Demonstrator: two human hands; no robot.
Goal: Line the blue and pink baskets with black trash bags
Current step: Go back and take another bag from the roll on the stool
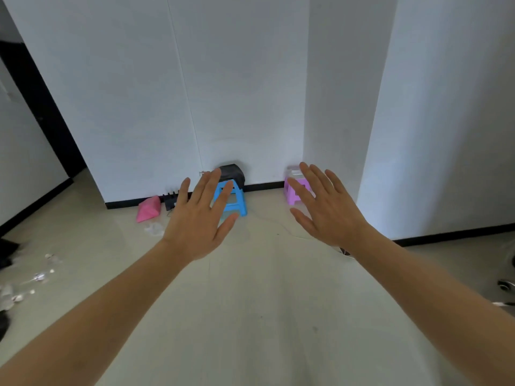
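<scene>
Your left hand (pixel 199 218) and right hand (pixel 324 207) hover splayed, grasping nothing; bare floor (pixel 250 316) lies below, baskets (pixel 232 190) at the wall edge.

We're in a bare, sparsely furnished room: plain white wall panels (pixel 237 79) fill the upper frame, black skirting (pixel 446 235) runs along their base, pale floor tiles (pixel 250 302) spread below. Litter scraps (pixel 25 285) at lower left, a chair castor (pixel 505 285) at the right edge.
</scene>
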